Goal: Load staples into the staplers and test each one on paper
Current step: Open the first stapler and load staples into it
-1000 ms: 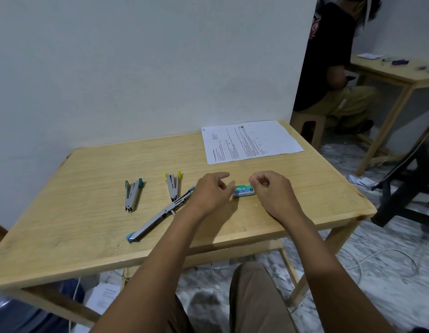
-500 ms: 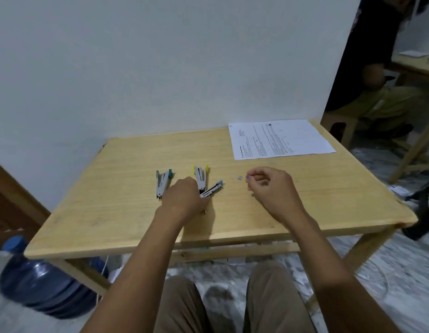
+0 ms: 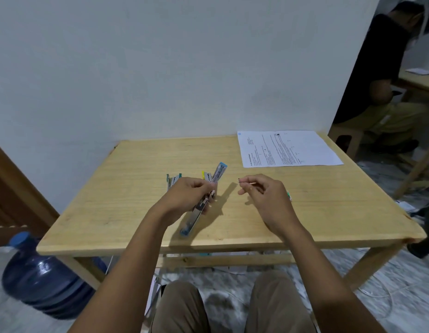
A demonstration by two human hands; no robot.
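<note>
While the person's knees (image 3: 179,306) poke out under the counter (image 3: 112,212) and a blue water jug (image 3: 40,280) sits on the floor to the left, the left grip (image 3: 184,195) is wrapped round the blue stapler (image 3: 193,221), which is swung open into one long line. The right grip (image 3: 263,195) pinches a thin staple strip (image 3: 247,181) nearby, half hiding the staple box (image 3: 289,195). The green stapler (image 3: 172,180) and yellow stapler (image 3: 205,175) lie just behind the left grip, the printed paper (image 3: 287,149) is at the far right corner, and someone else (image 3: 376,80) is seated beyond

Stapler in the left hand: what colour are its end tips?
Light blue; the head view shows the stapler best.
</note>
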